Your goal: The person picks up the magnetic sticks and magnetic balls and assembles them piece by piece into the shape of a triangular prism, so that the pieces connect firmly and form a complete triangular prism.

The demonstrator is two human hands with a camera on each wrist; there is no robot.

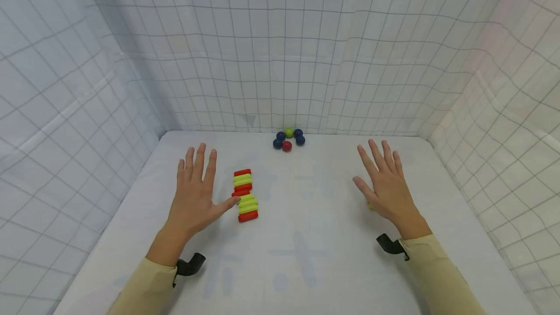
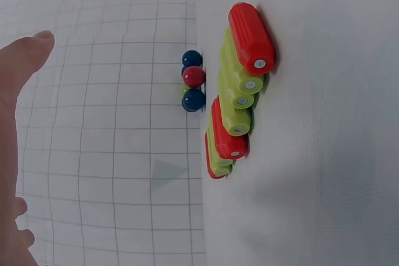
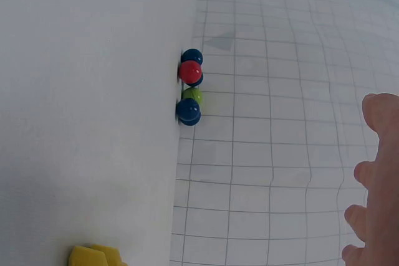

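Note:
My left hand [image 1: 194, 203] hovers over the white table with straight, spread fingers, holding nothing. Just right of its thumb lies a row of short ribbed rods with metal-dotted ends, some red [image 2: 252, 38] and some yellow-green [image 2: 235, 119], set side by side; the thumb overlaps them in the head view. Raised likewise on the right, my right hand [image 1: 387, 191] has its fingers extended and nothing in its grasp. Yellow pieces [image 3: 90, 256] lie partly hidden beneath it. At the table's back sits a cluster of balls: one red [image 1: 286, 146], one green [image 1: 288, 132] and several dark blue [image 1: 277, 144].
A white table [image 1: 302, 198] spans the space in front of me. White grid-patterned sheets [image 1: 284, 52] hang behind it and along both sides. Black curved mounts [image 1: 190, 264] are fixed at both cuffs.

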